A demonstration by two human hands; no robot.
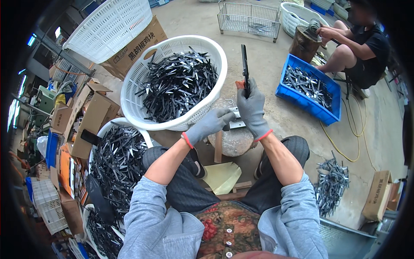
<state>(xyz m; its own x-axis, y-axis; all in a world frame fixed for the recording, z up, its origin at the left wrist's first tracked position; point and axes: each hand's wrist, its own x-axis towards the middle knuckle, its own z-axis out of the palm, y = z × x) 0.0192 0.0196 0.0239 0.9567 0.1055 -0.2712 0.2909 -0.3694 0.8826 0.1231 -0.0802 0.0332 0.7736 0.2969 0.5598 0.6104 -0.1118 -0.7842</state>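
Observation:
Upright in the closed fingers of my right hand (252, 105), gloved in grey, is a long, narrow black tool (245, 62); its exact kind is unclear. An orange-red part (239, 84) shows beside the grip. My left hand (211, 125), in a matching glove, has its fingers drawn together beside a silver metal plate (237, 124). Whatever those fingers pinch is hidden. The plate lies on a round, rough-topped block (235, 144) between my knees, partly covered by both hands.
Beyond my left hand stands a white basket (222, 60) heaped with black blade-like pieces (179, 84). More pieces fill a basket at my left. A blue crate (286, 93) and a loose pile (332, 183) lie rightward. A seated person (362, 52) works at far right.

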